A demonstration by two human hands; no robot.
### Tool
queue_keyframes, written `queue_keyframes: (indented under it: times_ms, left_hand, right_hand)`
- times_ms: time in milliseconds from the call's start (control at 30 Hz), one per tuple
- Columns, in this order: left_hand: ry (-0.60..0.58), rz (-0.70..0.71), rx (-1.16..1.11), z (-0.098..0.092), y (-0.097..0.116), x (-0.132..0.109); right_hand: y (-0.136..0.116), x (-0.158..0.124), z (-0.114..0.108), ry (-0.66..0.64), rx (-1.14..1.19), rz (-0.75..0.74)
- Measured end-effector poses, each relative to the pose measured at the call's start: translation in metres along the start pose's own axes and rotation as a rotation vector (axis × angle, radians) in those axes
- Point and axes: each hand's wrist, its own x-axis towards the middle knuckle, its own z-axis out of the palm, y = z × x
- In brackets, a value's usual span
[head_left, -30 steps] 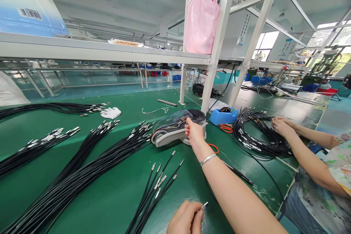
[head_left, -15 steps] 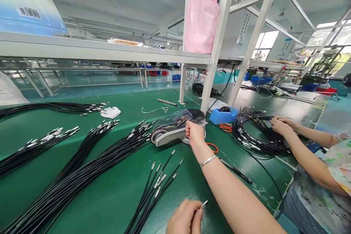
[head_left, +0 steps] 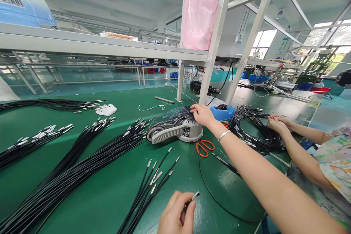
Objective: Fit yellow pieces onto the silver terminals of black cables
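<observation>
My left hand [head_left: 177, 214], low in the centre, is closed around a black cable end. A small metal connector [head_left: 196, 195] pokes out past its fingertips. Farther forward, my right hand [head_left: 203, 114] has its fingers curled against the top of a grey tape dispenser [head_left: 167, 134], at its dark reel; the fingertips are partly hidden. Orange-handled scissors [head_left: 205, 148] lie just in front of the dispenser. Between my left hand and the long bundles lies a small group of black cables [head_left: 145, 193] with metal ends.
Long black cable bundles [head_left: 90, 164] cover the left of the green table. A white glove [head_left: 106, 109] lies behind them. To the right, a co-worker's hands [head_left: 276, 122] work at a coiled cable bundle [head_left: 241, 131]. A blue tape holder [head_left: 223, 113] and white shelf posts [head_left: 211, 62] stand behind the dispenser.
My right hand has moved from the dispenser's front side up and back to its top, uncovering its label and the scissors. My left hand still holds the cable end. The view has shifted slightly.
</observation>
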Motion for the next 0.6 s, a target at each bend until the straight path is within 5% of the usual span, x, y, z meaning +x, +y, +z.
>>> queue_keyframes:
  times_ms: [133,233,300,433,600]
  left_hand:
    - [-0.005,-0.051,-0.021,-0.013,0.016,0.005]
    - [0.007,-0.111,-0.049,-0.016,0.024,0.007]
    - [0.006,-0.147,-0.062,-0.015,0.027,0.008]
    - [0.027,-0.168,-0.060,-0.011,0.029,0.005]
    - [0.070,-0.147,-0.019,-0.007,0.034,0.003]
  right_hand:
    - [-0.003,-0.014,-0.013,-0.009,-0.028,0.036]
    - [-0.008,-0.075,-0.030,0.023,0.042,0.053]
    - [-0.016,-0.135,-0.036,-0.085,0.218,0.079]
    - [-0.034,-0.239,-0.034,-0.310,0.457,0.419]
    - [-0.040,-0.270,-0.021,-0.310,0.597,0.526]
